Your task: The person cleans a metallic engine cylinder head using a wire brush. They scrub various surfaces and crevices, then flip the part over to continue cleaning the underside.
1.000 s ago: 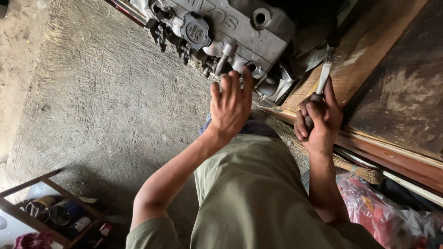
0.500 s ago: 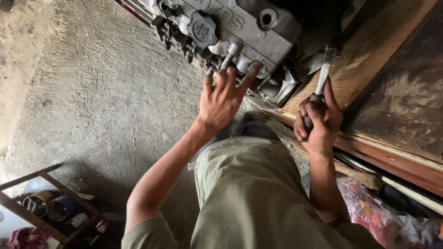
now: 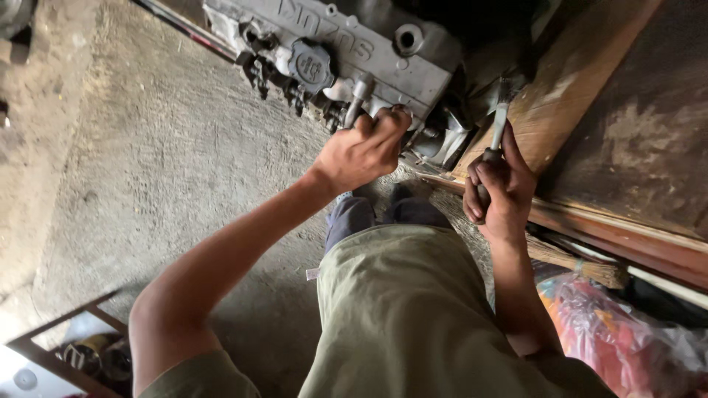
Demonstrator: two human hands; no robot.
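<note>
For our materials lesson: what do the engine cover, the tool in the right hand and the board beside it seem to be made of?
Engine cover: likely cast metal, dull grey, grimy, with moulded raised shapes.
Tool: pale metal shaft; the grip is hidden in the right hand.
Board: wood, worn brown with visible grain and scuffs.

- A crinkled clear plastic bag [image 3: 619,332] with red and orange contents lies just below the straw broom [image 3: 575,262], at lower right.
</note>
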